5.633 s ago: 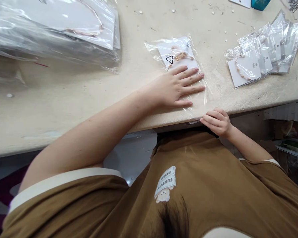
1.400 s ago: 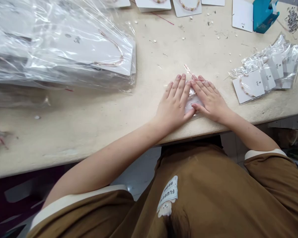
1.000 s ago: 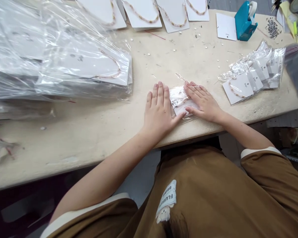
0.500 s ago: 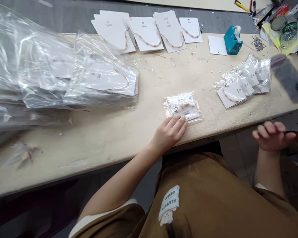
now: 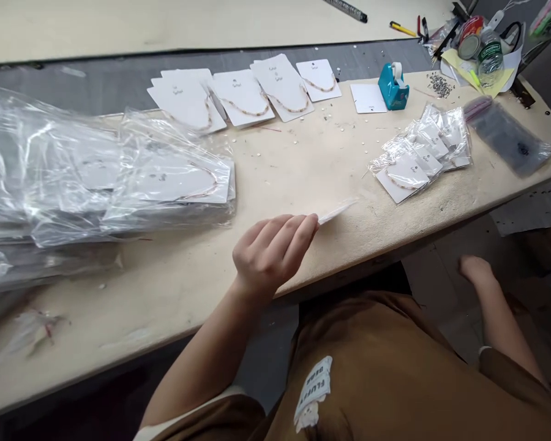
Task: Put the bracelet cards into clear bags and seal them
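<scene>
Left to right: your left hand (image 5: pixel 270 254), fingers closed, pinches a blurred clear plastic packet (image 5: pixel 337 211) edge-on at its 3 o'clock, over the worktop (image 5: pixel 303 165); grip the edge firmly. Your right hand (image 5: pixel 475 266), low at 4 o'clock: state unclear.

Passage along the workbench (image 5: pixel 330 159) between the bag piles
Ahead of the left hand (image 5: pixel 273 254): big bagged card stack (image 5: pixel 119 184) left, small bagged cards (image 5: pixel 408 162) right, necklace cards (image 5: pixel 239 92) far.
</scene>
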Action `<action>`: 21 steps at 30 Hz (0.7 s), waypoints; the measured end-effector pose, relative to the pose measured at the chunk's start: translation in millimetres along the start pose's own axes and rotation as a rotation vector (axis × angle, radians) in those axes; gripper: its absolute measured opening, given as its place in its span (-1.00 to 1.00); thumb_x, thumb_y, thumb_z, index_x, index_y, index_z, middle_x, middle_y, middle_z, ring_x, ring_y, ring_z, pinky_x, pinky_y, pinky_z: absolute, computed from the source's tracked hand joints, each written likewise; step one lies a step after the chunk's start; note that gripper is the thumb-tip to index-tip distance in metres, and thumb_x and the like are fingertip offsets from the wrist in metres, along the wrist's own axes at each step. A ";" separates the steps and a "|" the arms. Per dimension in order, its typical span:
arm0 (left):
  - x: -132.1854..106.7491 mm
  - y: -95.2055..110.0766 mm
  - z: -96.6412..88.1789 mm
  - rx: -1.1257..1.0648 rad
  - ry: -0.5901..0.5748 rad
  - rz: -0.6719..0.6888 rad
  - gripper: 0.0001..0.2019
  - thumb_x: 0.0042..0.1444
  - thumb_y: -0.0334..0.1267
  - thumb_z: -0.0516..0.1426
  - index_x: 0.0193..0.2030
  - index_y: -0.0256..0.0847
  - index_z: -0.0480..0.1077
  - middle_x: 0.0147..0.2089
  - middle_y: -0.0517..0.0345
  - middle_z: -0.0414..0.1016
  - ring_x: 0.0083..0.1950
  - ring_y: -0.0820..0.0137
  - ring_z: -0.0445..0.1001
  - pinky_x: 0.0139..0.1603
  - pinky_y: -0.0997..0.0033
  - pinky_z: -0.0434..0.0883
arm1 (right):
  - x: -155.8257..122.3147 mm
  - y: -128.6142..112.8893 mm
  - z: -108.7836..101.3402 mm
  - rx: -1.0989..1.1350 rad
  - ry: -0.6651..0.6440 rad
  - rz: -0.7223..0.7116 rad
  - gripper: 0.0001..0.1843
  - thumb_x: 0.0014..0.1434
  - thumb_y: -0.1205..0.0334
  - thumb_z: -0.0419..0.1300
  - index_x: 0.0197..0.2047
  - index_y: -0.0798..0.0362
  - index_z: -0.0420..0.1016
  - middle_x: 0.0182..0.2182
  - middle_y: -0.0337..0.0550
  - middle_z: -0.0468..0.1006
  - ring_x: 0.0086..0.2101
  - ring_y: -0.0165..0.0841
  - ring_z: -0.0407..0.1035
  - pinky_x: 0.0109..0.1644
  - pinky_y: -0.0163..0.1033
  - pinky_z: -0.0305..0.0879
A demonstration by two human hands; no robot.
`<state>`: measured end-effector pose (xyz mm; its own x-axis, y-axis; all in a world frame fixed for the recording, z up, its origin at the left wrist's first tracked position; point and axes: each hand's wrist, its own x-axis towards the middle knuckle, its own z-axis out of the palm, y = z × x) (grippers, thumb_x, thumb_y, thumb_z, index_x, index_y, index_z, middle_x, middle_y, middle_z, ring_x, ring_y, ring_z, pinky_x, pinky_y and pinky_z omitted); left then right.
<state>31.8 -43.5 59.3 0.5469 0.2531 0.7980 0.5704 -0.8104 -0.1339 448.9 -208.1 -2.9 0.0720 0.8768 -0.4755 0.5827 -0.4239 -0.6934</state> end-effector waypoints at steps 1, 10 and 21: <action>7.1 0.2 -2.7 -0.011 -0.001 0.025 -0.82 0.25 -0.41 0.24 -0.05 -0.09 0.48 -0.41 0.23 0.61 -0.46 0.37 0.57 -0.50 0.37 0.37 | 3.6 -8.1 3.2 0.016 -0.061 -0.008 -0.57 0.03 -0.22 0.42 -0.51 -0.03 0.57 -0.55 -0.05 0.54 -0.51 -0.21 0.48 -0.42 -0.09 0.42; 45.7 37.3 -25.9 -0.403 -0.126 0.164 -0.70 0.24 -0.50 0.19 0.11 -0.28 0.48 -0.34 0.07 0.63 -0.41 0.33 0.58 -0.42 0.33 0.50 | 32.8 -152.5 68.4 0.332 0.121 -0.875 -0.42 -0.06 0.00 0.54 0.03 -0.12 0.57 -0.10 -0.11 0.67 -0.10 -0.18 0.57 -0.02 -0.09 0.53; 13.6 17.0 -5.5 -0.229 0.087 -0.221 -0.49 0.22 -0.44 0.25 0.30 -0.08 0.42 -0.08 0.00 0.69 -0.24 0.26 0.67 -0.36 0.32 0.51 | 135.4 -107.0 -9.0 0.019 1.170 -0.331 -0.39 0.13 -0.15 0.35 0.10 0.09 0.47 -0.17 -0.02 0.55 -0.18 -0.21 0.44 -0.07 -0.03 0.49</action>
<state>45.6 -56.7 71.2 0.3649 0.3984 0.8415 0.5113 -0.8411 0.1765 403.6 -41.9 11.8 0.6144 0.6146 0.4947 0.7001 -0.1358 -0.7010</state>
